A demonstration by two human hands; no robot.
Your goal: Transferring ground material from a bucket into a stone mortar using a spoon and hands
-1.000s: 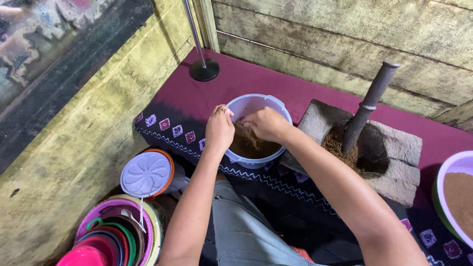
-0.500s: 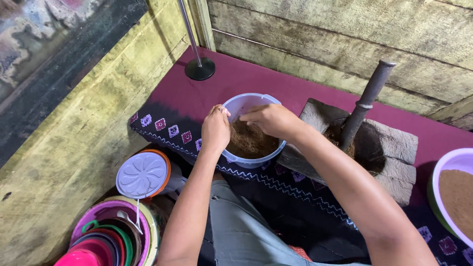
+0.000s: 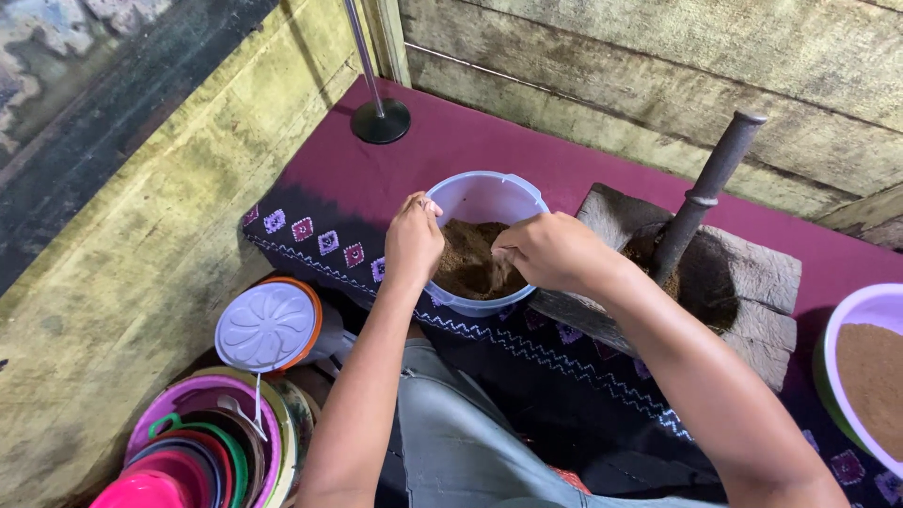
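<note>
A pale blue plastic bowl (image 3: 484, 193) holding brown powder (image 3: 467, 254) sits on a maroon cloth (image 3: 527, 155) in front of me. My left hand (image 3: 414, 240) grips the bowl's near left rim. My right hand (image 3: 550, 249) reaches into the bowl from the right, fingers pinched together over the powder. Just right of the bowl stands a stone mortar (image 3: 743, 273) with a dark pestle (image 3: 705, 193) leaning in it.
A second bowl (image 3: 870, 372) of brown powder sits at the right edge. Stacked colourful plastic bowls (image 3: 202, 447) and a round white lid (image 3: 268, 325) lie at lower left. A black stand base (image 3: 380, 120) with a thin pole rests by the wooden plank wall (image 3: 658, 56).
My right hand has drawn toward the bowl's right side, its fingers pinched over the powder. My left hand stays on the rim. The camera view has shifted slightly.
</note>
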